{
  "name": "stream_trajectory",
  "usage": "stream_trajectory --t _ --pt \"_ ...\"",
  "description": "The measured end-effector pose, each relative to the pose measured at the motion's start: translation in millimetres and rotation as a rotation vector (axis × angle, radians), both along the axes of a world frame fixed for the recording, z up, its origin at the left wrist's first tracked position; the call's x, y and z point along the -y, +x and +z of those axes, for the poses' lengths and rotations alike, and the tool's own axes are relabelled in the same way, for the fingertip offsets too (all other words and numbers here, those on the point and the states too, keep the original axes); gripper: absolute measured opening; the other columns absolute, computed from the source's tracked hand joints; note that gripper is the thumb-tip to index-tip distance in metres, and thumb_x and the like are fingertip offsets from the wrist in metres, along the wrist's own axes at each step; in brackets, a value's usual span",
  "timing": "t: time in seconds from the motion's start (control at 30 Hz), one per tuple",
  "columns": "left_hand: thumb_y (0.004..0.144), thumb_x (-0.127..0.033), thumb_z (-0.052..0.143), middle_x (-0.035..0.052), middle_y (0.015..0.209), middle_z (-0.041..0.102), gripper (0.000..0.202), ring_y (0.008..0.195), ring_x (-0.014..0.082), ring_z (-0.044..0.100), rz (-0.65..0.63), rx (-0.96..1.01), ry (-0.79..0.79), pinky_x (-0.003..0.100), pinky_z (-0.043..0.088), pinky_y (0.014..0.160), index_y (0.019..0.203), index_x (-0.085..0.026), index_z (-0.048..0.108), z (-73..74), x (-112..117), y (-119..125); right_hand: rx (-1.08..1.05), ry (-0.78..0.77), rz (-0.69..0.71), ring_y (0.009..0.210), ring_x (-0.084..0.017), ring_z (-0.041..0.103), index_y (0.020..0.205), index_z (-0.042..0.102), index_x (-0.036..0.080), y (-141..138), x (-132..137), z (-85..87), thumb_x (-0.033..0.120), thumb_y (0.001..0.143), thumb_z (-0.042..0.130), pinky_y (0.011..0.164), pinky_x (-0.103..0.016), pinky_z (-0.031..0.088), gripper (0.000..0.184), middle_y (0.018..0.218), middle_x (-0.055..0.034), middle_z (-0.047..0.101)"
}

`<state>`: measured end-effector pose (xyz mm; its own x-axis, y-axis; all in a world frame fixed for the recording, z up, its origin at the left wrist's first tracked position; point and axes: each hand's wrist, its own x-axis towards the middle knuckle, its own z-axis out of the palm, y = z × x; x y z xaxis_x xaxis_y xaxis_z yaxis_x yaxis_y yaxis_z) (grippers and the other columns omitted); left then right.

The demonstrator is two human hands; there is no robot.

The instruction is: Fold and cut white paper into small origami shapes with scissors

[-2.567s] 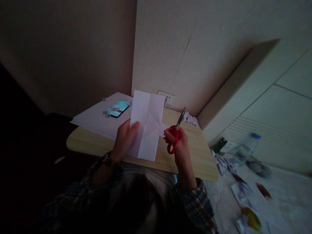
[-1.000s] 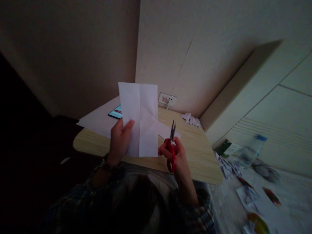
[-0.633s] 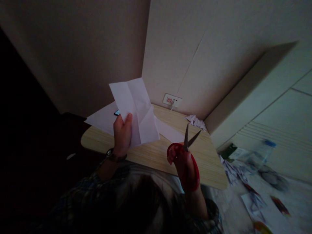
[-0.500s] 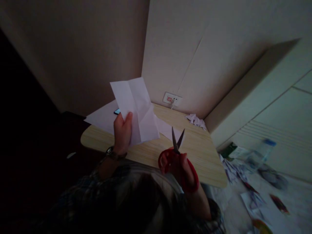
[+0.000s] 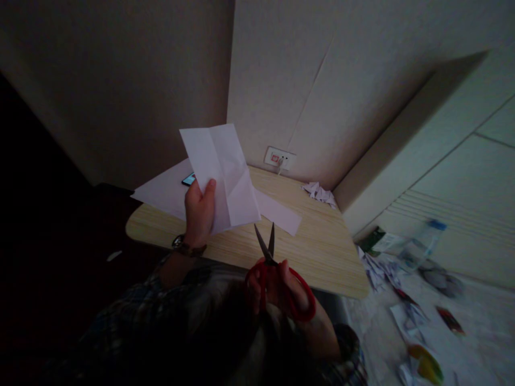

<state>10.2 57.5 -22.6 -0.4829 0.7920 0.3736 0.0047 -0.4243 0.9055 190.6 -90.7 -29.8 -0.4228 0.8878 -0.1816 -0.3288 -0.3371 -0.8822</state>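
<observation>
Left hand (image 5: pixel 200 217) grips the paper (image 5: pixel 239 185), up over the table (image 5: pixel 322 257); right hand (image 5: pixel 293 289) holds the scissors (image 5: pixel 270 261), blades (image 5: pixel 262 241) spread near the paper's corner. Creases (image 5: pixel 221 170) are in, no cut showing yet.

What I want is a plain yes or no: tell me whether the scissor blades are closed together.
No, the red scissors in the right hand have their blades spread apart in a V.

Holding creased paper (image 5: pixel 226 171) in the left hand (image 5: pixel 200 213) — gripping red scissors (image 5: pixel 270 261) with parted blades (image 5: pixel 263 243) in the right hand (image 5: pixel 296 292) — at a wood-grained table (image 5: pixel 325 257).
</observation>
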Motion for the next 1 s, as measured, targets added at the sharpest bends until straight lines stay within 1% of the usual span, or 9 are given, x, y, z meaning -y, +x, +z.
stream_trajectory --t 0.1,0.23,0.3,0.47,0.57,0.67,0.73,0.9,1.0 --pt "0.082 -0.034 0.057 0.0092 0.103 0.069 0.026 0.095 0.0232 0.063 -0.002 -0.051 -0.004 0.036 0.049 0.087 0.098 -0.015 0.064 0.0 2.4 0.1 -0.041 -0.023 -0.011 0.061 -0.020 0.053 0.085 0.062 0.021 -6.7 -4.6 2.2 0.069 0.085 0.037 0.054 -0.033 0.043 0.054 0.065 -0.0041 0.054" --pt "0.083 -0.036 0.056 0.0086 0.104 0.069 0.027 0.100 0.0228 0.062 -0.032 -0.107 0.025 0.036 0.046 0.092 0.098 -0.016 0.064 -1.8 5.6 0.4 -0.190 0.025 0.049 0.062 -0.020 0.053 0.078 0.061 0.019 -13.8 -16.7 -0.5 0.078 0.079 0.035 0.053 -0.032 0.044 0.064 0.064 -0.0042 0.053" --pt "0.083 -0.037 0.055 0.0089 0.105 0.069 0.027 0.100 0.0231 0.062 -0.042 -0.116 0.024 0.036 0.046 0.092 0.097 -0.016 0.064 -3.1 6.5 1.0 -0.242 0.036 0.069 0.062 -0.019 0.053 0.076 0.060 0.018 -15.4 -20.4 -3.8 0.079 0.078 0.034 0.053 -0.032 0.045 0.067 0.063 -0.0040 0.052" --pt "0.085 -0.037 0.052 0.0102 0.103 0.070 0.030 0.095 0.0240 0.063 -0.050 -0.138 -0.012 0.037 0.048 0.087 0.099 -0.013 0.063 -5.4 9.6 5.2 -0.235 0.030 0.107 0.060 -0.018 0.050 0.074 0.060 0.018 -17.6 -21.0 -8.3 0.077 0.079 0.035 0.052 -0.031 0.044 0.064 0.064 -0.0034 0.049" --pt "0.085 -0.037 0.052 0.0103 0.098 0.070 0.031 0.090 0.0237 0.063 -0.048 -0.156 -0.024 0.035 0.049 0.082 0.098 -0.011 0.063 -6.3 13.0 9.1 -0.232 0.045 0.085 0.057 -0.016 0.047 0.074 0.060 0.017 -20.5 -24.7 -8.8 0.078 0.077 0.038 0.050 -0.030 0.042 0.065 0.066 -0.0026 0.047" --pt "0.085 -0.037 0.052 0.0087 0.094 0.070 0.030 0.086 0.0224 0.063 -0.038 -0.156 -0.029 0.033 0.049 0.078 0.097 -0.012 0.063 -6.7 16.2 12.1 -0.282 0.034 -0.007 0.055 -0.014 0.043 0.075 0.058 0.017 -23.4 -29.3 -10.2 0.076 0.077 0.043 0.048 -0.027 0.040 0.061 0.066 -0.0003 0.043" --pt "0.085 -0.037 0.052 0.0078 0.096 0.070 0.029 0.087 0.0217 0.062 -0.016 -0.148 -0.021 0.033 0.049 0.079 0.097 -0.013 0.063 -6.7 17.6 12.9 -0.318 0.008 -0.043 0.053 -0.012 0.039 0.074 0.057 0.018 -24.6 -30.4 -10.9 0.075 0.076 0.046 0.046 -0.026 0.038 0.058 0.065 0.0007 0.041" --pt "0.086 -0.038 0.053 0.0087 0.101 0.070 0.029 0.091 0.0218 0.063 -0.007 -0.139 -0.011 0.033 0.048 0.082 0.100 -0.014 0.063 -6.9 18.2 11.8 -0.362 0.001 0.004 0.052 -0.011 0.036 0.075 0.055 0.018 -25.5 -28.8 -10.4 0.077 0.072 0.050 0.044 -0.024 0.036 0.059 0.065 0.0023 0.038" --pt "0.085 -0.036 0.054 0.0082 0.104 0.070 0.027 0.094 0.0220 0.063 -0.003 -0.128 0.003 0.033 0.048 0.086 0.101 -0.015 0.063 -6.3 18.8 11.1 -0.367 -0.005 0.002 0.054 -0.012 0.036 0.077 0.055 0.018 -26.8 -28.5 -8.9 0.076 0.072 0.050 0.045 -0.024 0.034 0.059 0.065 0.0021 0.037"
